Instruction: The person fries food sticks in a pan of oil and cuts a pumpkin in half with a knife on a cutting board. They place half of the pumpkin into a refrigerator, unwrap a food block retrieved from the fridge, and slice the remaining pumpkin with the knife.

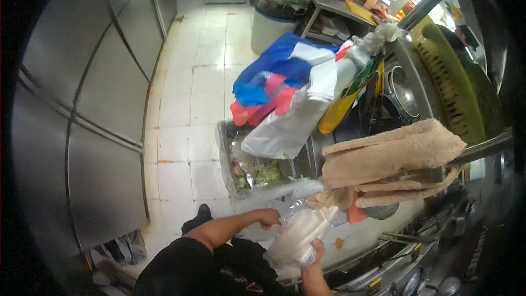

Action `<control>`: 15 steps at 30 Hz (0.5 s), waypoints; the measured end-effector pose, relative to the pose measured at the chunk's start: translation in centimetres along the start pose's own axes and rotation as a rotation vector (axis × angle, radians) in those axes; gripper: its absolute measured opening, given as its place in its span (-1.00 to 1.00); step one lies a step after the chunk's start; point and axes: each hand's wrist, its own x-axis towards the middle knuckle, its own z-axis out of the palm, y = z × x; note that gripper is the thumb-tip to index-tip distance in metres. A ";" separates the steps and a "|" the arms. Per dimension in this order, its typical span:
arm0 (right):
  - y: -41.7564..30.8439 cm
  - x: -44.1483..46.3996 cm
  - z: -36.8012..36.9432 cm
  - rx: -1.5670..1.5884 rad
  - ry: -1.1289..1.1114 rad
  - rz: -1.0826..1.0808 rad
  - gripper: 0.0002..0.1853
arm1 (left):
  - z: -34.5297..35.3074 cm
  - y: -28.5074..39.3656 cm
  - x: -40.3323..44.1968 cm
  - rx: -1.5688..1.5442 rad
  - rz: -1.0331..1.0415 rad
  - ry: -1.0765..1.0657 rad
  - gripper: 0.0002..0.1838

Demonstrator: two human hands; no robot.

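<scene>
Right hand (315, 252) curled round plastic bundle (298, 237)

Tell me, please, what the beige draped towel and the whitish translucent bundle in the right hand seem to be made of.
Beige draped towel: seemingly terry cloth, matte and fuzzy, shown by its nubbly pile; the fibre is uncertain.
Whitish translucent bundle in the right hand: probably thin plastic film, slightly glossy, given its pale sheen and soft creases.

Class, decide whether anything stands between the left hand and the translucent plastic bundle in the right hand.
Nothing visible stands between the left hand and the plastic bundle; the hand is close by the bundle's edge, though contact is unclear. The beige towel hangs off to the side, outside that path.
</scene>
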 end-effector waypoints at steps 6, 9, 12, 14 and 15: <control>1.9 5.4 5.2 -0.003 -0.008 -0.089 -0.29 | -2.2 0.5 -14.1 -0.112 0.193 0.308 -0.42; 4.6 10.3 10.2 -0.081 0.053 -0.045 -0.32 | -7.5 -1.8 -19.1 -0.640 0.294 0.340 -0.39; 8.4 16.1 15.5 -0.298 0.163 -0.024 -0.39 | -12.6 0.1 -29.3 -0.842 0.660 0.350 -0.26; 11.9 20.2 21.5 -0.470 0.074 -0.115 -0.45 | -14.9 0.8 -34.4 -0.780 0.855 0.448 -0.08; 13.2 21.7 24.4 -0.538 0.057 -0.136 -0.46 | -15.5 0.7 -36.1 -0.527 0.817 0.651 -0.07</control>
